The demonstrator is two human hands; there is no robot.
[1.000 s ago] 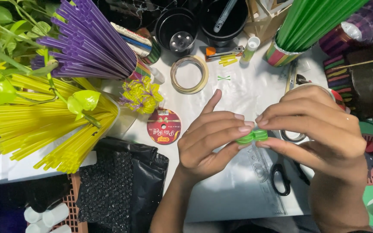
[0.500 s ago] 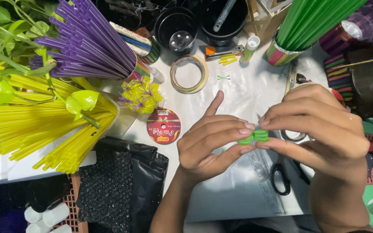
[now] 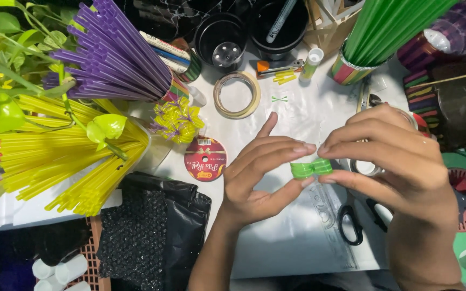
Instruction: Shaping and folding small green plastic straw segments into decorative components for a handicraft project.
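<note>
Both hands pinch a small green bow-shaped piece of folded straw (image 3: pixel 311 168) above the white work sheet (image 3: pixel 276 237). My left hand (image 3: pixel 260 178) grips its left end between thumb and fingers, with the index finger pointing up. My right hand (image 3: pixel 395 167) grips the right end from the other side. A tiny green bow (image 3: pixel 279 99) lies on the sheet farther back. A can of green straws (image 3: pixel 376 37) stands at the back right.
Purple straws (image 3: pixel 114 54) and yellow straws (image 3: pixel 66 156) fan out at the left beside leafy stems. A tape ring (image 3: pixel 237 95), a red ribbon spool (image 3: pixel 205 158), black scissors (image 3: pixel 351 221), black pots (image 3: pixel 221 40), a yellow-purple straw flower (image 3: pixel 179 121) and a black bag (image 3: pixel 152 231) surround the hands.
The hands stay in nearly the same place. The green piece has shifted only slightly between the fingertips.
</note>
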